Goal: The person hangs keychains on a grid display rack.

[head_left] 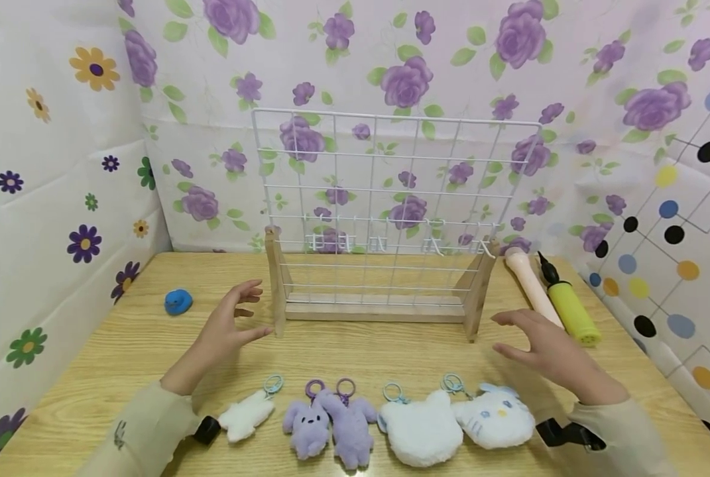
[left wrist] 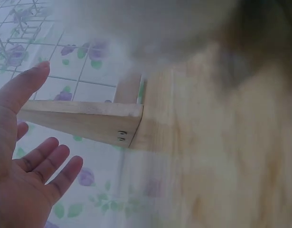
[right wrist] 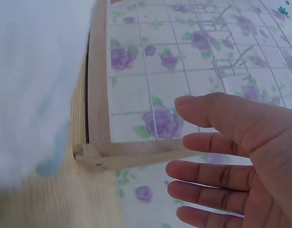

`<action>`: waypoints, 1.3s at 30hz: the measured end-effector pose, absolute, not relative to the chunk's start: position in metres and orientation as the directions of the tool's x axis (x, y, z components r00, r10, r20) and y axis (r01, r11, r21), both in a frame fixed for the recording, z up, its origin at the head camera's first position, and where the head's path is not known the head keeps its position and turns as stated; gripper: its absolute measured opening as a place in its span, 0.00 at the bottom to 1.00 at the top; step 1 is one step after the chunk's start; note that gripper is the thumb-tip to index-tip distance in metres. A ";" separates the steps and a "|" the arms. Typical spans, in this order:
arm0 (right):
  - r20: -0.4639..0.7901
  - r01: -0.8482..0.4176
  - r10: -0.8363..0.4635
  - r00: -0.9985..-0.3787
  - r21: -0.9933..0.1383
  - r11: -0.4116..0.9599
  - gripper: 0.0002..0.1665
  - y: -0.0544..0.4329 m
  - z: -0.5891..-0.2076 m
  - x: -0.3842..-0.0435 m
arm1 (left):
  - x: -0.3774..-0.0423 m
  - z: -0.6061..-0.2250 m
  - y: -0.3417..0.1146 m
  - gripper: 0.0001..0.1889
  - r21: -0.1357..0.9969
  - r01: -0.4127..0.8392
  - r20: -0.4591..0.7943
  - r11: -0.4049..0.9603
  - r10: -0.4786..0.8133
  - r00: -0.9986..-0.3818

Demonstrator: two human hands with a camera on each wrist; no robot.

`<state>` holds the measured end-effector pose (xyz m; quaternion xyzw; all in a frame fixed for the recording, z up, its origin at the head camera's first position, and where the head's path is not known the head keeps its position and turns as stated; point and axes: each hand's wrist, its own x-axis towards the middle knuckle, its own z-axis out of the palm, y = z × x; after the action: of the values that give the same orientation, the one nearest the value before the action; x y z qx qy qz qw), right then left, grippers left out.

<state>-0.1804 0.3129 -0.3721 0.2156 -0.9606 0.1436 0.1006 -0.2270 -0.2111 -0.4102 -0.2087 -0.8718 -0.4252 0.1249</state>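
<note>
Wire grid rack (head_left: 369, 220) stands upright between left hand (head_left: 226, 329) and right hand (head_left: 542, 344), long axis left to right; both hands, empty, thumbs and fingers apart, are just beside its wooden end supports (head_left: 276, 285).

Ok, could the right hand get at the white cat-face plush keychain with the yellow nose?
Probably yes: the right hand is empty and the cat-face plush keychain lies face-up, uncovered, though the hand would need drawing back.
</note>
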 end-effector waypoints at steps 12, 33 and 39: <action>0.222 -0.492 -0.444 -0.868 -0.264 0.829 0.25 0.297 -0.376 -0.180 | -0.241 -0.418 -0.203 0.37 0.838 0.356 0.293 0.413 0.209 -0.933; 0.016 -0.509 -0.583 -0.812 -0.509 0.695 0.17 0.275 -0.399 -0.182 | -0.245 -0.429 -0.191 0.31 0.881 0.321 0.292 0.347 0.137 -0.947; -0.006 -0.490 -0.582 -0.813 -0.533 0.690 0.13 0.269 -0.409 -0.182 | -0.245 -0.430 -0.189 0.31 0.873 0.317 0.297 0.369 0.113 -0.948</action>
<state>-0.1821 0.2693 -0.4089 0.2930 -0.9151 0.2630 -0.0874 -0.2446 -0.1888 -0.4297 -0.1308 -0.8221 -0.5461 0.0936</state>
